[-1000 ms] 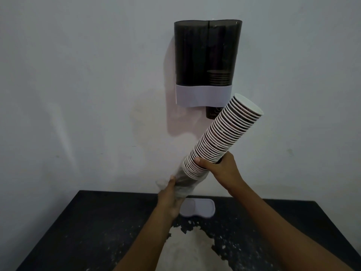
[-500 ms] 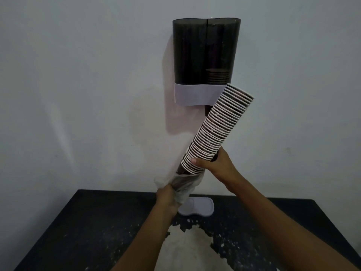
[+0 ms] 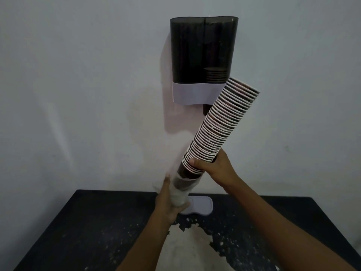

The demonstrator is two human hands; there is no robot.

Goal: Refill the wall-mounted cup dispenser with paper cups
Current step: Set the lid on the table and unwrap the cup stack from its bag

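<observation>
Paper cups [image 3: 220,126], a long nested stack, are tilting steeper than a moment ago, the top rim now overlapping the wall-mounted dispenser [image 3: 203,59] at its white band. Right hand [image 3: 216,169] is gripping the stack's lower end, closed around it. Left hand [image 3: 170,204] is clutching the clear plastic sleeve [image 3: 179,192], pulled lower than before, above the black table [image 3: 88,231].

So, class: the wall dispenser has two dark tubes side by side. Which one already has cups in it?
The right-hand tube: a short stack of cups shows through its lower part, above the white band. The left-hand tube looks empty.
</observation>
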